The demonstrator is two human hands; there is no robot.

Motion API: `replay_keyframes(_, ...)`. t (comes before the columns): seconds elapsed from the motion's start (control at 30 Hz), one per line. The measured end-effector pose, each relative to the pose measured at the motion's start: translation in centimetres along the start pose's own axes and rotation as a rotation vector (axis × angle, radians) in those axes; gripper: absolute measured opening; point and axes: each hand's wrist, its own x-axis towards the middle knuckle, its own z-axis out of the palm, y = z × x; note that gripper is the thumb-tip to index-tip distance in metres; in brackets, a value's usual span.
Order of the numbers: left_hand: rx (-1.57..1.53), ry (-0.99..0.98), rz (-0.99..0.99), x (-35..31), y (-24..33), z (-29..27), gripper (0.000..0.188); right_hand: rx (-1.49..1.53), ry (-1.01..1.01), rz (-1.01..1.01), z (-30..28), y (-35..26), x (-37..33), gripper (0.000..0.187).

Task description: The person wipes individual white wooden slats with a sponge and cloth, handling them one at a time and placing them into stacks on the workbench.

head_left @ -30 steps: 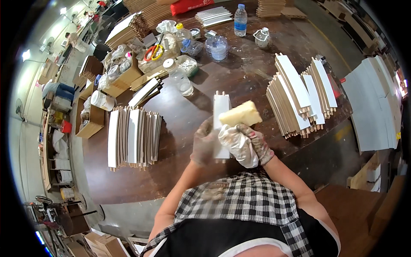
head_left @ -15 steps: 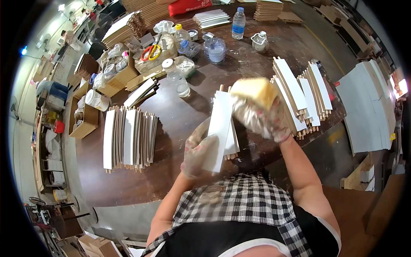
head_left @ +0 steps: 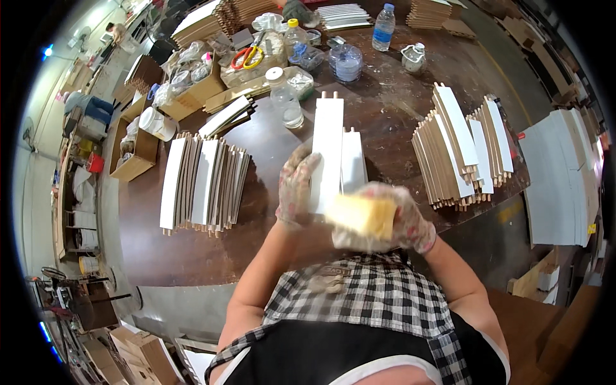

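Observation:
My left hand (head_left: 296, 187), in a patterned fabric glove, grips the left edge of a white board (head_left: 328, 138) with two wooden pegs at its far end. Beneath it and to its right lies another white, pegged board (head_left: 353, 157) on the table. My gloved right hand (head_left: 409, 221) is closed round a yellow sponge (head_left: 361, 215), smeared by motion. The sponge is at the near end of the boards and hides that part, so contact there is unclear. Stacks of pegged boards stand to the left (head_left: 204, 183) and to the right (head_left: 459, 151).
On the brown table (head_left: 269, 253) stand bottles, including a clear one (head_left: 284, 99), and a blue-tinted tub (head_left: 345, 63). Red-and-yellow scissors (head_left: 248, 58) lie behind cardboard boxes (head_left: 136, 157) of odds and ends. Another person's dark-gloved hand (head_left: 298, 13) shows at the far edge.
My right hand has brought the sponge from beyond the boards down toward me and leftward. The board in my left hand has swung straighter and moved away from me.

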Motion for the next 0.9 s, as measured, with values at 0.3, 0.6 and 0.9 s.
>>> replay_keyframes(0.3, -0.401, -0.061, -0.21, 0.5, 2.1, -0.1, 0.053, 0.166, 0.285, 0.884, -5.2, 0.4, -3.8, 0.063)
replay_keyframes(0.6, -0.271, -0.296, 0.127, -0.8, -1.5, -0.1, 0.043, 0.624, 0.483, 0.324, 1.2, -2.3, 2.5, 0.024)
replay_keyframes(0.9, -0.35, -0.208, 0.114, -1.3, 3.5, 0.6, 0.046, 0.688, 0.53, 0.36, 0.8, -2.4, 1.7, 0.04)
